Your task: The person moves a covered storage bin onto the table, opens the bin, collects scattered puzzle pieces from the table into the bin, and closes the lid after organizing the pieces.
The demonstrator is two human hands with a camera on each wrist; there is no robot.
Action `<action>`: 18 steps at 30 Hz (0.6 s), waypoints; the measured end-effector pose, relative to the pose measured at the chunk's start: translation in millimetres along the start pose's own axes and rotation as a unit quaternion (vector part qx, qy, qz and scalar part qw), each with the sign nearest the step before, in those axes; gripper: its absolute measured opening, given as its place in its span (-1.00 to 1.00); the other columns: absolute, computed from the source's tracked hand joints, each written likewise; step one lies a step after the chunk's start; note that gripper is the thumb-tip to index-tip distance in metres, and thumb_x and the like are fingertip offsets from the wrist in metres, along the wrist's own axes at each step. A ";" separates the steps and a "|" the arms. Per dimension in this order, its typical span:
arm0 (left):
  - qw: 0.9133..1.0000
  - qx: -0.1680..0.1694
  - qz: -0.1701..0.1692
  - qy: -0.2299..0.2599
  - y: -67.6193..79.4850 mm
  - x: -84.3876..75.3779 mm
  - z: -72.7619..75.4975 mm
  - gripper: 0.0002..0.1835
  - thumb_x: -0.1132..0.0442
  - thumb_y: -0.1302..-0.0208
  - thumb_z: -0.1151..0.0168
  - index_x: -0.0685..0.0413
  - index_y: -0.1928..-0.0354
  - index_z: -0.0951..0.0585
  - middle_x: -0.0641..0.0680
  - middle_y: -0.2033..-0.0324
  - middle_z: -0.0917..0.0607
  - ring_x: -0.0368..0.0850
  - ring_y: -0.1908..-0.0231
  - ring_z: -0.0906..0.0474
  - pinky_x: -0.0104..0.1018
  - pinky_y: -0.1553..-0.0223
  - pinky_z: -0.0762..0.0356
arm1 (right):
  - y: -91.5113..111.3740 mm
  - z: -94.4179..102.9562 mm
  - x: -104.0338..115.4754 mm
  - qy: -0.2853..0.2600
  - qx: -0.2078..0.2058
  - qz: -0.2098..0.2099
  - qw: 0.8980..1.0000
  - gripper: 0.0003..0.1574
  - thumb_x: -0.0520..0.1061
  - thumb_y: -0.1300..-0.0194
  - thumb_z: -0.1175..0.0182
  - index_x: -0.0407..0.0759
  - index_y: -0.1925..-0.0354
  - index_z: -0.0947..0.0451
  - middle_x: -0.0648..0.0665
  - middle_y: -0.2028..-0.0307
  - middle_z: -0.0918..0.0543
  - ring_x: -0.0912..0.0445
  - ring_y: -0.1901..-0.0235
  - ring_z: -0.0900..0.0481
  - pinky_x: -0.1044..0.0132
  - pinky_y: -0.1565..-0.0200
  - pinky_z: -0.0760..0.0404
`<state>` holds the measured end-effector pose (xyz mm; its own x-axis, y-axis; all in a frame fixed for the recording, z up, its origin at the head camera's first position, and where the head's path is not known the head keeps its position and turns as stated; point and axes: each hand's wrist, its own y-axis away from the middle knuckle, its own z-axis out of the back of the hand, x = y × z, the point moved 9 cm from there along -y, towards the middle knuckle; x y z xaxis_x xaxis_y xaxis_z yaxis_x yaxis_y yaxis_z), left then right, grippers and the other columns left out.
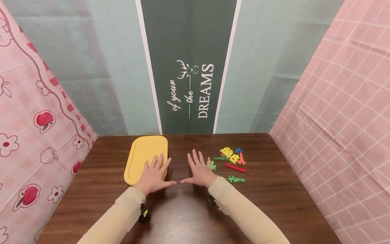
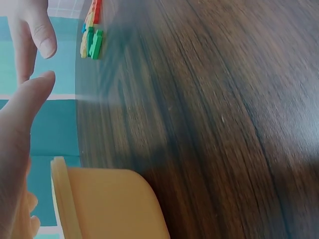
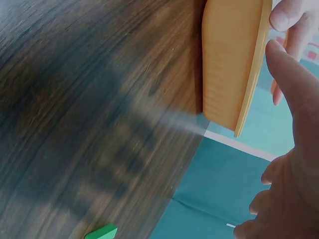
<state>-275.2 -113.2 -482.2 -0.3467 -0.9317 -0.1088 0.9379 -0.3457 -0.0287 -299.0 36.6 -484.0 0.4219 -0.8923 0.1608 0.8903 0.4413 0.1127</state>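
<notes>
My left hand (image 1: 154,175) is spread, fingers straight, over the right side of a yellow lidded box (image 1: 148,149); whether it touches the lid I cannot tell. Its thumb points toward the right thumb, a small gap between them. With fingers fanned out, my right hand (image 1: 199,171) is held above the table and holds nothing. Just right of it lie flat puzzle pieces: a light green one (image 1: 213,165) partly hidden by the hand, a green one (image 1: 236,179), a red strip (image 1: 236,167), a yellow duck-like head (image 1: 226,152), a yellow piece (image 1: 234,158), an orange one (image 1: 242,158) and a blue one (image 1: 239,150).
The dark wooden table (image 1: 182,217) ends at a hanging cloth with printed lettering (image 1: 206,91). Pink curtains (image 1: 344,112) close in both sides. A dark green strip (image 1: 220,158) lies among the pieces. Black wrist cameras (image 1: 144,214) sit under both sleeves.
</notes>
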 end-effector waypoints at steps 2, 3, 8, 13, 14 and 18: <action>1.000 -0.001 0.000 0.003 0.6 1.7 0.4 0.06 -0.51 0.03 -0.04 -0.06 -0.43 -0.12 0.27 -0.40 -0.01 0.28 -0.37 0.13 0.38 -0.18 0.15 | -0.6 -1.0 2.2 0.000 0.000 0.003 1.000 0.46 0.59 0.12 -0.14 -0.13 -0.46 0.20 -0.24 -0.45 0.30 -0.21 -0.39 0.31 -0.37 -0.19 0.14; 1.000 -0.003 0.000 0.002 0.7 2.6 0.4 0.06 -0.51 0.03 -0.03 -0.07 -0.43 -0.13 0.27 -0.40 -0.01 0.28 -0.37 0.12 0.38 -0.18 0.14 | -1.1 -1.6 3.1 0.000 0.000 0.004 1.000 0.46 0.59 0.12 -0.14 -0.13 -0.46 0.20 -0.24 -0.45 0.29 -0.21 -0.39 0.31 -0.37 -0.19 0.14; 1.000 -0.005 -0.004 -0.002 1.2 9.8 -0.3 0.06 -0.53 0.03 0.01 -0.07 -0.43 -0.12 0.27 -0.40 -0.01 0.27 -0.37 0.12 0.37 -0.18 0.13 | -5.3 -2.0 10.4 0.003 -0.004 0.007 1.000 0.45 0.59 0.11 -0.15 -0.13 -0.46 0.18 -0.24 -0.45 0.27 -0.21 -0.40 0.28 -0.36 -0.20 0.11; 1.000 -0.011 -0.017 -0.002 0.6 14.7 1.5 0.04 -0.50 0.01 -0.03 -0.06 -0.43 -0.14 0.27 -0.40 -0.02 0.27 -0.36 0.11 0.37 -0.18 0.14 | -8.6 -3.5 19.4 -0.001 -0.004 0.017 1.000 0.45 0.59 0.11 -0.15 -0.13 -0.46 0.18 -0.24 -0.45 0.27 -0.22 -0.39 0.27 -0.37 -0.19 0.10; 1.000 -0.011 -0.019 -0.003 0.6 16.0 2.0 0.03 -0.49 0.01 -0.05 -0.05 -0.43 -0.14 0.28 -0.40 -0.03 0.28 -0.36 0.10 0.37 -0.18 0.14 | -9.7 -4.5 21.0 -0.001 -0.003 0.020 1.000 0.45 0.59 0.11 -0.14 -0.13 -0.46 0.19 -0.24 -0.45 0.27 -0.22 -0.39 0.26 -0.37 -0.19 0.10; 1.000 -0.008 -0.024 0.005 1.1 20.5 3.6 0.01 -0.46 -0.01 -0.06 -0.05 -0.43 -0.14 0.27 -0.40 -0.03 0.28 -0.36 0.10 0.36 -0.19 0.15 | -14.1 -5.9 25.5 0.005 -0.004 0.021 1.000 0.44 0.60 0.11 -0.12 -0.12 -0.46 0.19 -0.24 -0.45 0.27 -0.21 -0.40 0.26 -0.36 -0.19 0.07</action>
<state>-281.4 -133.0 -480.9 -0.3916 -0.9128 -0.1162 0.9201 -0.3884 -0.0506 -299.7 7.0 -487.3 0.4610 -0.8737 0.1551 0.8730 0.4779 0.0975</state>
